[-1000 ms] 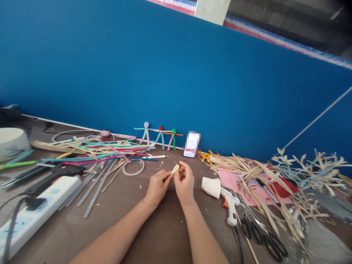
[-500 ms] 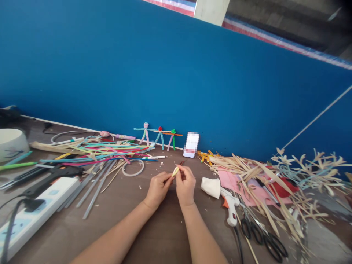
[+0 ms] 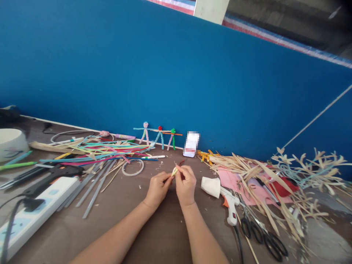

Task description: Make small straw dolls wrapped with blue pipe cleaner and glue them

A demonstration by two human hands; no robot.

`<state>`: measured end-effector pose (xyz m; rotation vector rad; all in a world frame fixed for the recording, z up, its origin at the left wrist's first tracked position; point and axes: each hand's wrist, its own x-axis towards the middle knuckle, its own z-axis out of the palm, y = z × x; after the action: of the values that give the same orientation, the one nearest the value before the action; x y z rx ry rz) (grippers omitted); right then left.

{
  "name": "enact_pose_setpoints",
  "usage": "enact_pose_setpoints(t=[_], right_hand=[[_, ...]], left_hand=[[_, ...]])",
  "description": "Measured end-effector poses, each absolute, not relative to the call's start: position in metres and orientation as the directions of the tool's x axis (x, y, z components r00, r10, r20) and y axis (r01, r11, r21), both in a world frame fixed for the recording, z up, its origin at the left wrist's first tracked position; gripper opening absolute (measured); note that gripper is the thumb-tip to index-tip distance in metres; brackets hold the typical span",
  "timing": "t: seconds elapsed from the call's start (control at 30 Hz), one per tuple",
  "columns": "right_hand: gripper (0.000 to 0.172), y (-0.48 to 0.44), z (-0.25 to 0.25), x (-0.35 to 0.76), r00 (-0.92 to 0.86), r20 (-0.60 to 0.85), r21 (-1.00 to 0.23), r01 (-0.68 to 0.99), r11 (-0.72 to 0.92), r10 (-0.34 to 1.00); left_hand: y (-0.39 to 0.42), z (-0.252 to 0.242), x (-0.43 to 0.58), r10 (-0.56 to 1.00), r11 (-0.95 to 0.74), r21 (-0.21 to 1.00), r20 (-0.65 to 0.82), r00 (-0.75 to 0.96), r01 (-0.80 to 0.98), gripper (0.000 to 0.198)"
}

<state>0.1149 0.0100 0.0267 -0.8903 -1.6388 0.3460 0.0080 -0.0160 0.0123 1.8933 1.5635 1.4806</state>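
Observation:
My left hand (image 3: 157, 187) and my right hand (image 3: 186, 183) meet over the brown table (image 3: 154, 234), fingertips pinched together on a small pale yellow strip piece (image 3: 174, 171). Both hands are closed on it. A tiny dark red bit (image 3: 182, 162) lies on the table just beyond my fingers. To the right of my right hand lies a tipped white paper cup (image 3: 211, 186), with a white and orange glue gun (image 3: 230, 207) beside it.
Coloured strips and straws (image 3: 104, 151), a wire ring (image 3: 133, 167), a black glue gun (image 3: 55, 174) and a power strip (image 3: 35, 211) lie left. Three pipe-cleaner figures (image 3: 159, 136) lean on the blue partition (image 3: 176, 80). Dried leaf strips (image 3: 261, 172) and black scissors (image 3: 264, 238) lie right.
My hands stay together; the strip piece has sunk a little lower between my fingertips and shows less. The view shifted slightly.

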Motion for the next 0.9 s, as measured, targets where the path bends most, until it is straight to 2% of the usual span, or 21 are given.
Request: enact_pose_setpoints(t=[0.27,0.53,0.9], right_hand=[[0.022,0.0065,0.0302,0.1158,-0.066,0.718,-0.610,0.421,0.672,0.693],[0.020,0.0086,0.0282,0.1132,-0.059,0.684,-0.583,0.556,0.593,0.727],[0.022,0.0077,0.0309,0.1189,-0.125,0.718,-0.512,0.572,0.641,0.685]], left_hand=[[-0.0164,0.0108,0.0085,0.845,-0.378,0.731,0.523,-0.110,0.569,0.028],[-0.0163,0.0102,0.0076,0.840,-0.377,0.713,0.532,-0.105,0.591,0.022],[-0.0172,0.0081,0.0102,0.855,-0.359,0.719,0.509,-0.099,0.595,0.024]])
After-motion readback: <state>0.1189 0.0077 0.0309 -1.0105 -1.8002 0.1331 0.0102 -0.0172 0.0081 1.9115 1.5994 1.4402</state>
